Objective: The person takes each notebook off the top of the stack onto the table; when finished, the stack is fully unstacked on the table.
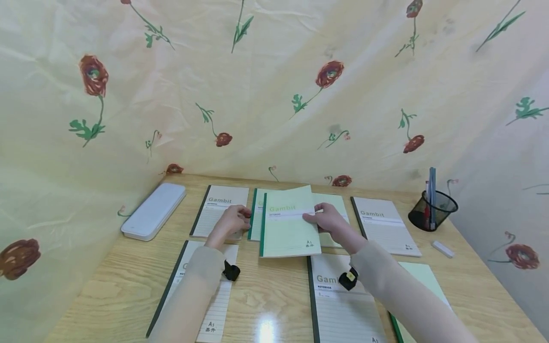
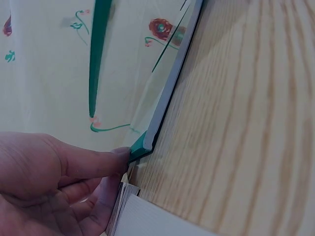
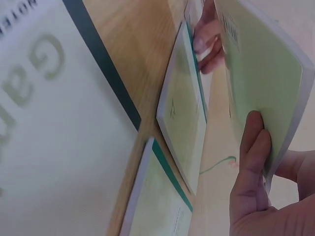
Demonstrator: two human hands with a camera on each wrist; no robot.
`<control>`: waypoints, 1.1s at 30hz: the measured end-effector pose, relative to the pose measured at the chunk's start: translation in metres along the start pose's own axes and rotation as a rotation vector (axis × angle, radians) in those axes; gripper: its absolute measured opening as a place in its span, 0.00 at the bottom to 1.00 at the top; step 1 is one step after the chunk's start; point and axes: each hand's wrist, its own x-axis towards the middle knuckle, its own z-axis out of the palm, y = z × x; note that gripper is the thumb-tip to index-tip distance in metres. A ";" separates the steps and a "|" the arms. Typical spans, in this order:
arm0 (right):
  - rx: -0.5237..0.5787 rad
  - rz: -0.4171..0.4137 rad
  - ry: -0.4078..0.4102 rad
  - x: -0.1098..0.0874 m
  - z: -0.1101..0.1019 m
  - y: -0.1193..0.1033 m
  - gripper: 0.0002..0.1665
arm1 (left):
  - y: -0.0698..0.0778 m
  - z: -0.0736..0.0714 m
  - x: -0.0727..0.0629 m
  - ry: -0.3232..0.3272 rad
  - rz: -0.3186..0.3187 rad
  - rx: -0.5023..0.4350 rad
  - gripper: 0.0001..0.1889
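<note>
My right hand (image 1: 330,221) grips a pale green notebook (image 1: 289,228) by its right edge, thumb on the cover and fingers behind. The notebook is raised off the table; its back cover shows in the right wrist view. My left hand (image 1: 231,221) is at the green spine of another green notebook (image 1: 256,228) lying behind the raised one. In the left wrist view, a digit touches the end of that spine (image 2: 140,147), with the other fingers loosely bent. Beside this hand lies a white, black-spined notebook (image 1: 220,195). The raised notebook partly hides a further green notebook (image 1: 334,205).
More white notebooks lie at front left (image 1: 218,305), front middle (image 1: 343,314) and back right (image 1: 386,228). A green notebook (image 1: 422,276) is under the right forearm. A white case (image 1: 154,209) stands far left; a mesh pen cup (image 1: 443,205) and eraser (image 1: 443,249) are right.
</note>
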 end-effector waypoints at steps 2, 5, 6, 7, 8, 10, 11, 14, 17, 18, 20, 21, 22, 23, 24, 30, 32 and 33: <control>0.026 -0.005 -0.007 -0.008 0.000 0.003 0.27 | 0.000 0.000 0.000 -0.002 -0.001 0.000 0.20; 0.059 -0.019 -0.016 -0.021 -0.001 0.008 0.25 | 0.000 -0.001 0.000 -0.003 0.000 0.000 0.20; 0.066 -0.021 -0.016 -0.025 0.000 0.010 0.25 | 0.000 -0.001 0.000 -0.003 0.002 0.001 0.20; 0.071 -0.020 -0.017 -0.030 0.000 0.011 0.25 | 0.000 -0.001 0.001 -0.004 0.004 0.002 0.20; 0.072 -0.021 -0.016 -0.034 0.001 0.014 0.25 | -0.001 -0.001 0.001 -0.005 0.008 0.003 0.20; 0.074 -0.023 -0.015 -0.044 0.003 0.018 0.24 | -0.001 0.000 0.001 -0.007 0.010 0.001 0.20; 0.073 -0.026 -0.013 -0.048 0.004 0.020 0.24 | -0.001 0.000 0.001 -0.008 0.010 0.000 0.20; 0.081 -0.018 0.001 -0.061 0.010 0.026 0.23 | -0.001 -0.001 0.001 -0.010 0.016 0.000 0.21; 0.102 -0.005 0.006 -0.073 0.016 0.033 0.23 | -0.001 -0.001 0.000 -0.013 0.014 0.005 0.20; 0.110 0.005 0.008 -0.077 0.018 0.036 0.23 | -0.001 -0.001 0.000 -0.013 0.017 0.011 0.20; 0.118 0.014 0.011 -0.084 0.021 0.040 0.23 | -0.001 -0.001 0.001 -0.013 0.015 0.012 0.20; 0.119 0.017 0.013 -0.087 0.022 0.043 0.22 | -0.001 -0.001 0.000 -0.013 0.013 0.011 0.20; 0.116 0.017 0.014 -0.090 0.024 0.045 0.22 | -0.001 -0.001 0.000 -0.011 0.014 0.010 0.20; 0.115 0.018 0.018 -0.093 0.025 0.047 0.22 | -0.001 -0.001 0.000 -0.012 0.013 0.007 0.20; 0.119 0.020 0.023 -0.095 0.027 0.048 0.21 | -0.001 -0.001 -0.001 -0.012 0.013 0.006 0.20; 0.125 0.025 0.031 -0.107 0.037 0.058 0.20 | -0.001 -0.001 -0.001 -0.008 0.015 0.004 0.20; 0.123 0.027 0.029 -0.110 0.041 0.060 0.20 | -0.002 -0.001 -0.001 -0.008 0.018 0.004 0.20; 0.126 0.025 0.023 -0.112 0.043 0.062 0.19 | -0.002 -0.001 0.000 -0.009 0.019 0.001 0.20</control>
